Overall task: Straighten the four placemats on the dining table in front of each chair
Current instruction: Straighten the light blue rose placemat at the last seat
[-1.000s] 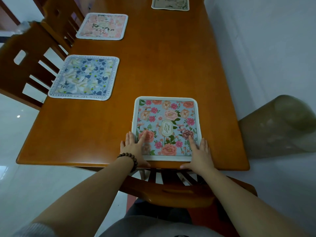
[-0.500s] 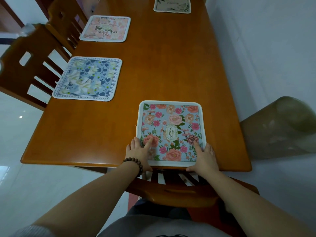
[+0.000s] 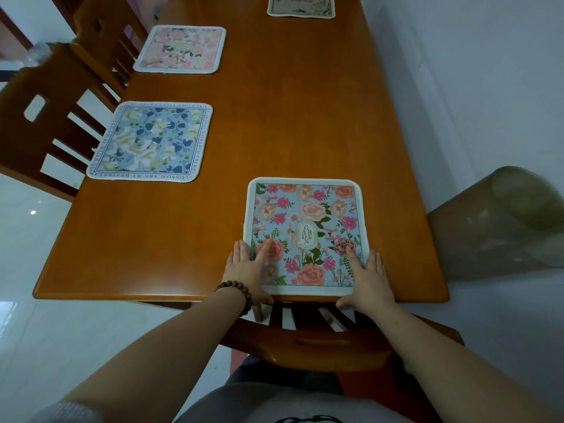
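A floral placemat (image 3: 308,221) marked GARDEN lies square at the near edge of the wooden table (image 3: 290,117). My left hand (image 3: 248,270) lies flat on its near left corner, fingers straight. My right hand (image 3: 367,277) lies flat on its near right corner, thumb at the table edge. A blue and white placemat (image 3: 151,141) lies at the left edge, slightly skewed. Farther along that side is a pink placemat (image 3: 180,49). A beige placemat (image 3: 300,6) at the far end is cut off by the frame.
A wooden chair back (image 3: 305,340) stands between me and the table. Two more wooden chairs (image 3: 45,117) stand along the left side. A white wall runs close along the right, with a translucent covered object (image 3: 500,221) beside the table.
The near placemat and both hands have stayed together at the table's near edge. The view has shifted a little, and my hands sit slightly closer to the edge.
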